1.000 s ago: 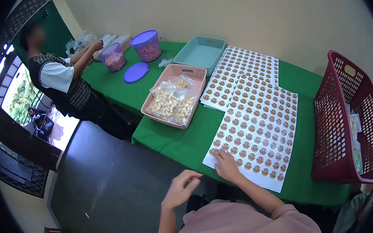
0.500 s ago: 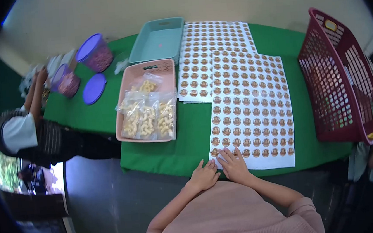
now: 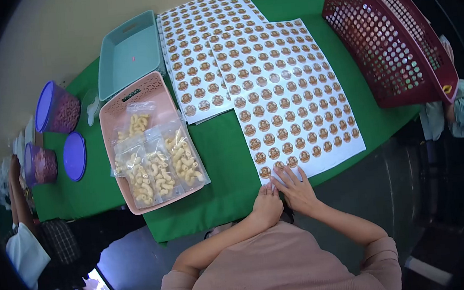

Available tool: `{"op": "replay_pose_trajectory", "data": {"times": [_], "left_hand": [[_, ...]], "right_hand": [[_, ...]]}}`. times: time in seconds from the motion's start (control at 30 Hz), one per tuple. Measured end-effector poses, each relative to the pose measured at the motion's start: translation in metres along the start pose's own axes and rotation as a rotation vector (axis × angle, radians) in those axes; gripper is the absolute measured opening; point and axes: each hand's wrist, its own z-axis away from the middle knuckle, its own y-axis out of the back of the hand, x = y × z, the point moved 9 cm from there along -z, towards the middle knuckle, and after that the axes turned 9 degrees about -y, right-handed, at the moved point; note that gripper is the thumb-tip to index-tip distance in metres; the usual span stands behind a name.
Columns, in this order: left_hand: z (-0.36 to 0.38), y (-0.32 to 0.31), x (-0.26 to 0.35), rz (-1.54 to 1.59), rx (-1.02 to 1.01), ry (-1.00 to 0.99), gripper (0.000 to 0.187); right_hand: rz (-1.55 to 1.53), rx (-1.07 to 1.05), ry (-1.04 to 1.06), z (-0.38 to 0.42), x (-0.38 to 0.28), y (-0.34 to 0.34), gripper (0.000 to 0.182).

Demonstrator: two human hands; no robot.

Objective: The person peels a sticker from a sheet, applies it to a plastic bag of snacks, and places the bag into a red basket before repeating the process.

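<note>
A white sheet [image 3: 295,113] printed with rows of round brown stickers lies on the green tablecloth, overlapping another stack of sheets [image 3: 195,55]. My right hand [image 3: 296,190] rests on the near-left corner of the front sheet, fingers spread over the bottom row. Beside it, touching the same corner, is my left hand [image 3: 268,203], its fingers pressed together at the paper's edge. What lies between those fingertips is too small to make out. To the left, a pink basket [image 3: 115,170] holds clear bags of curved pale snacks [image 3: 160,167].
A teal tray [image 3: 129,55] stands behind the pink basket. Two purple-lidded tubs [image 3: 66,111] and a loose purple lid [image 3: 75,156] are at the left. A tall maroon basket [image 3: 382,46] stands at the right. Another person [image 3: 28,254] is at the far left.
The view has turned, so the table appears tilted. My left hand has drawn its fingers together at the sheet's corner; my right hand remains on the sheet.
</note>
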Motion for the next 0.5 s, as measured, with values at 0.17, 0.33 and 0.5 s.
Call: {"op": "replay_pose_trajectory", "data": {"times": [0.17, 0.33, 0.5], "left_hand": [[-0.001, -0.003, 0.003, -0.042, -0.023, -0.028, 0.064], [-0.001, 0.002, 0.001, -0.058, -0.037, -0.037, 0.066], [0.000, 0.010, -0.005, 0.073, -0.002, -0.024, 0.065]], "right_hand": [[-0.044, -0.020, -0.081, 0.002, -0.001, 0.003, 0.053], [-0.045, 0.071, -0.115, -0.009, -0.003, 0.007, 0.056], [-0.078, 0.023, -0.075, -0.027, -0.003, 0.015, 0.060]]}}
